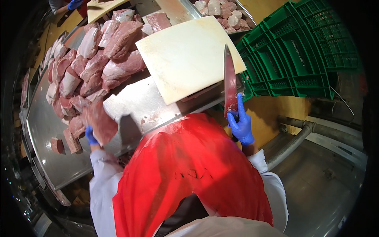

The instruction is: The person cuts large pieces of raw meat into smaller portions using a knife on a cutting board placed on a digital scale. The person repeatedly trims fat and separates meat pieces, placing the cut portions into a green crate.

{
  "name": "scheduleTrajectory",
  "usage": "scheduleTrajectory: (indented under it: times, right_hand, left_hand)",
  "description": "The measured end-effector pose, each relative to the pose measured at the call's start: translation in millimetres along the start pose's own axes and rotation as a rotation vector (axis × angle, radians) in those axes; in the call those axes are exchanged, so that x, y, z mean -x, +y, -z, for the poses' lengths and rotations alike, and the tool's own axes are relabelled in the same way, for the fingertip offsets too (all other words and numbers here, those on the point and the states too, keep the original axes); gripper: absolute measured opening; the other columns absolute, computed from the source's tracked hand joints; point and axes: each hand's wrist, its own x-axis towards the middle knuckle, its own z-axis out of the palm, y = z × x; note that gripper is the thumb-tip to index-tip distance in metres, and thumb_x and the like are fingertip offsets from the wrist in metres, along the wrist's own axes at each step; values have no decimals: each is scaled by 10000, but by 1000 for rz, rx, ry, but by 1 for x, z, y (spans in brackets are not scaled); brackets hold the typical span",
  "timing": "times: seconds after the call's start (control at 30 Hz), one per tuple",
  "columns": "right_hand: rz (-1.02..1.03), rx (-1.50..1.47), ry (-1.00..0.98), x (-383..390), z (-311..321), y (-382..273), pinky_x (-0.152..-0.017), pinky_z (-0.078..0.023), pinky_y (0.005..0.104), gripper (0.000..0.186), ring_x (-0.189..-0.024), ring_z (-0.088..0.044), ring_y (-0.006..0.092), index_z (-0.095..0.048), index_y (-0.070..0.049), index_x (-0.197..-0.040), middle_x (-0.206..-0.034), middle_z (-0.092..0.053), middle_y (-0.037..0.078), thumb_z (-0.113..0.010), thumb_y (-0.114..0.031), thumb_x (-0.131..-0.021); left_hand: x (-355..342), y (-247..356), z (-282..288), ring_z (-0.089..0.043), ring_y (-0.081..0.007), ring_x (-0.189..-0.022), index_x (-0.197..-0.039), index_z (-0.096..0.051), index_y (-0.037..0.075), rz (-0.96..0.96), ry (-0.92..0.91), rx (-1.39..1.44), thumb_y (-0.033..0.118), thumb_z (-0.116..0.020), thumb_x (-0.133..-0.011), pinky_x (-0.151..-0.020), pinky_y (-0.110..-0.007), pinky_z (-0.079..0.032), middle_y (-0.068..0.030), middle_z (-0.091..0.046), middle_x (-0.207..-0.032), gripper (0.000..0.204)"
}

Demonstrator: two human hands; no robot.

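Head view on my feed. Left hand point(91, 135): as I read it, fingers clamped on the lower edge of a large slab of meat point(102, 123), which is at the near end of the meat pile point(92, 71), over the metal table point(138, 98). Right hand point(242, 129): closed around a knife point(230, 81), index finger extended beside the blade; the tip points away from the body, across the right edge of the white cutting board point(185, 55).

Step, my judgement: handling one piece at the pile, knife held well apart from it. Moving from this pose calls for a firm hold on a slippery-looking slab and the edge kept away from the left glove.

Hard to make out: the slab is blurred, the left thumb hidden; I cannot tell whether slab touches table or blade touches board. Most of the knife handle is covered by the right hand. Another person's blue-gloved hand point(75, 4) and some smaller meat pieces point(223, 15) are cut off at the top
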Motion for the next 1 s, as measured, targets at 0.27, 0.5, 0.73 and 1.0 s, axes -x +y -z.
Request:
scheduleTrajectory:
  times: [0.27, 0.5, 0.73, 1.0]
  right_hand:
    - [75, -122, 80, -22, 62, 30, -544, -504, 263, 832, -572, -564, 74, -186, -149, -1662, -776, -684, 33, -619, -13, -964]
    - [-50, -192, 157, -2, 105, 91, -535, -517, 262, 794, -578, -597, 89, -244, -107, -1639, -839, -713, 44, -656, -55, -963]
    - [-54, -363, 149, -30, 110, 121, -547, -521, 260, 634, -608, -612, 104, -371, 11, -1485, -937, -687, 87, -688, -14, -937]
    - [295, -303, -7, -126, 71, 73, -559, -516, 259, 590, -640, -611, 98, -407, 0, -1458, -991, -684, 91, -694, -12, -942]
  left_hand:
    - [-21, 109, -476, -680, -411, -1044, -1272, -616, 18, -951, -632, -1323, 417, -853, -626, -949, -448, -548, -266, -683, -1143, 795]
    - [-30, 23, -503, -307, -448, -1494, -1570, -367, 78, -1107, -438, -1548, 650, -807, -698, -1201, -610, -241, -247, -342, -1613, 1132]
    - [-26, -22, -404, -359, -437, -1448, -1544, -261, -77, -716, -110, -1106, 658, -845, -703, -1176, -515, -333, -347, -281, -1571, 1259]
    - [14, -35, -455, -675, -156, -834, -992, -698, 11, -657, 11, -728, 296, -854, -827, -778, -312, -554, -80, -715, -936, 364]
